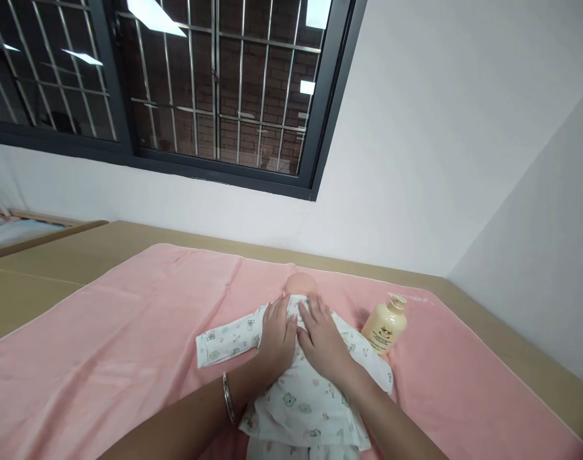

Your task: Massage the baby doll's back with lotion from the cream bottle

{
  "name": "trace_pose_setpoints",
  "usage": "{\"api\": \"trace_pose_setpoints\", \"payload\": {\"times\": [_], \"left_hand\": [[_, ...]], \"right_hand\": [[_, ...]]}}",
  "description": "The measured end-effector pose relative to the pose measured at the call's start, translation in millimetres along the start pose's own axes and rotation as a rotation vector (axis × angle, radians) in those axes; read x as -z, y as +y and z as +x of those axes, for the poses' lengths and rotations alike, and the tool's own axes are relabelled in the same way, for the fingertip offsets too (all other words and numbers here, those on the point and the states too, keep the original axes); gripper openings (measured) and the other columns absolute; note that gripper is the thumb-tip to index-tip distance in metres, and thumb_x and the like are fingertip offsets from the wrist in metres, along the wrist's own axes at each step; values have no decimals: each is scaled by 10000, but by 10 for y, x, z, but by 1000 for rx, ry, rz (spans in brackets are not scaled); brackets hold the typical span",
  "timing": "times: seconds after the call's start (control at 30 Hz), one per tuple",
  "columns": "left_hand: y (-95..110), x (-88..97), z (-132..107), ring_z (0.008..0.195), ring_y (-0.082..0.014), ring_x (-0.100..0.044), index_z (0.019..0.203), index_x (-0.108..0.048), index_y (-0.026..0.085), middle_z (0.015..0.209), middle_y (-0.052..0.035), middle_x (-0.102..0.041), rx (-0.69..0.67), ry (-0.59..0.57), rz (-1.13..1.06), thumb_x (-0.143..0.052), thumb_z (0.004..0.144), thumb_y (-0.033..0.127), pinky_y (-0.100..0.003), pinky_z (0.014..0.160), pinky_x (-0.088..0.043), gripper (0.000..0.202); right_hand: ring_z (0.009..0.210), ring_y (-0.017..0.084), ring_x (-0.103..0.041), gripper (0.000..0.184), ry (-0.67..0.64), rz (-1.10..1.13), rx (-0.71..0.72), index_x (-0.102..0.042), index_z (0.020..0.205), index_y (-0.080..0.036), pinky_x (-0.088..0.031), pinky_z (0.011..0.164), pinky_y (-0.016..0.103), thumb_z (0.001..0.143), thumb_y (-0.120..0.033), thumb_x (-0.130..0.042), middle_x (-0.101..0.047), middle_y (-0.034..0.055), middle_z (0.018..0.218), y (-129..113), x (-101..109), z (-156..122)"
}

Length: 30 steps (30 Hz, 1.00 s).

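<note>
A baby doll (pixel 301 283) lies on a pink blanket, dressed in a white long-sleeved top (pixel 303 402) with small green and pink prints. Only its rounded head and clothed body show. My left hand (pixel 277 335) rests flat on the left side of the doll's chest, fingers stretched toward the neck; a silver bangle (pixel 228 397) circles that wrist. On the other side of the chest my right hand (pixel 324 338) lies flat too, its fingertips near the collar. Both thumbs nearly meet at the middle. Pale trousers (pixel 301 452) show below the hem.
A yellow pump bottle (pixel 386 324) leans on the blanket by the doll's right-hand sleeve. The pink blanket (pixel 128 319) covers much of a tan padded surface (pixel 46 262). Beyond are a white wall (pixel 406 140) and a dark-framed window (pixel 215 89) with metal bars.
</note>
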<state>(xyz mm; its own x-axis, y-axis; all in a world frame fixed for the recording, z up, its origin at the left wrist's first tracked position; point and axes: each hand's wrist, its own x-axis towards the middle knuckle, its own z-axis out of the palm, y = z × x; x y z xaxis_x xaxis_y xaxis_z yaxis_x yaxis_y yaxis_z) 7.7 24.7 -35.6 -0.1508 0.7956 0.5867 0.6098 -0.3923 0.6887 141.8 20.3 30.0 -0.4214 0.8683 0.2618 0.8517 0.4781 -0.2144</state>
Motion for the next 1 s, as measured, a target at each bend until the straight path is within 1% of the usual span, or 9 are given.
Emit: {"api": "trace_pose_setpoints", "payload": {"times": [0.1,0.23,0.4,0.5,0.6,0.73,0.83,0.9,1.0], "left_hand": [[-25,-17,-30,1361,-230,-423,1395,-418,164,1431,-137,-506,-9,54,-37,-265,997,350,-470,1163,-304,465],[-55,-35,-50,1359,-228,-422,1410,-395,167,1436,-138,-491,-32,93,-50,-251,1003,361,-460,1162,-317,474],[-73,-29,-49,1347,-241,-428,1409,-390,166,1434,-143,-490,-51,94,-51,-259,998,340,-482,1147,-335,465],[-68,-22,-42,1338,-247,-442,1403,-397,169,1417,-150,-508,-45,90,-44,-262,995,338,-472,1136,-353,462],[-63,-17,-33,1332,-254,-450,1395,-406,168,1404,-158,-521,-52,84,-44,-263,992,336,-474,1128,-360,459],[-71,-18,-15,1325,-258,-456,1369,-441,161,1393,-157,-529,-39,66,-40,-296,986,336,-503,1127,-354,445],[-83,-21,3,1332,-271,-449,1340,-481,152,1392,-157,-534,-48,23,-9,-334,976,340,-524,1127,-345,436],[-91,-19,18,1351,-283,-430,1312,-516,146,1403,-163,-527,-69,-17,35,-335,973,335,-537,1129,-336,428],[-85,-1,49,1392,-296,-383,1294,-550,157,1436,-161,-503,-97,-99,147,-307,981,318,-573,1136,-304,427]], "right_hand": [[1486,263,-162,557,-82,25,21,-372,1492,-155,-180,1184,486,973,-357,-356,-241,123,1599,24,1,7],[1495,250,-113,626,76,23,9,-299,1519,-109,-152,1198,471,954,-357,-404,-243,143,1595,19,4,-2],[1460,261,-246,522,-18,38,98,-462,1438,-171,-156,1192,494,939,-323,-427,-360,104,1552,-4,9,-11],[1451,239,-271,519,128,87,43,-473,1423,-143,-205,1186,457,935,-311,-418,-357,117,1551,12,39,-16],[1466,238,-229,540,250,79,19,-451,1434,-104,-180,1196,449,925,-279,-407,-324,134,1564,24,17,-19],[1449,269,-267,529,40,31,77,-459,1436,-149,-164,1188,487,939,-327,-425,-361,120,1549,20,-90,-6],[1437,267,-290,517,-13,2,79,-438,1449,-161,-182,1177,482,962,-331,-399,-362,119,1549,11,-90,1],[1418,275,-324,502,-24,-16,94,-447,1439,-159,-223,1157,480,966,-321,-403,-396,132,1527,-2,10,-7],[1242,263,-528,392,-48,14,123,-575,1303,-170,-364,1060,432,954,-266,-424,-605,126,1325,-37,317,-53]]}}
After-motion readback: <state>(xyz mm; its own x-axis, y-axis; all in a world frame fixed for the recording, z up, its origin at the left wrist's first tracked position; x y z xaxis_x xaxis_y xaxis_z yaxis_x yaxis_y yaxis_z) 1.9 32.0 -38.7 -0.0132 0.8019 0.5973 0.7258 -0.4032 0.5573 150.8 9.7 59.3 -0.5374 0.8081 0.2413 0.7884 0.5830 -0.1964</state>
